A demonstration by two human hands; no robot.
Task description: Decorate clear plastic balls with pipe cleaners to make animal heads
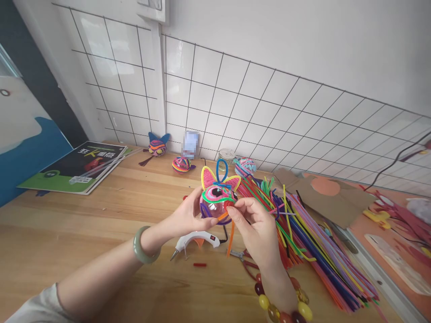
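Eared ball (214,208) is being cupped at its left side by the left hand (187,216), above the table (141,211); its red nose (228,203) is being touched by the nearer right hand (257,226), beside a downward-hanging orange strip (230,240); whether either is being pinched cannot be told.

The light is bright and diffuse, whitening the wall (303,58), with pale glare patches on its upper left part. Shadows on the table (134,237) are faint and soft-edged, and the wood looks duller toward the bottom. Small glints sit on the clear ball (215,208). The centre is fairly sharp; the far right edge looks stretched and smeared, grid lines (222,85) slant, and one patch (191,143) by the wall is pixelated
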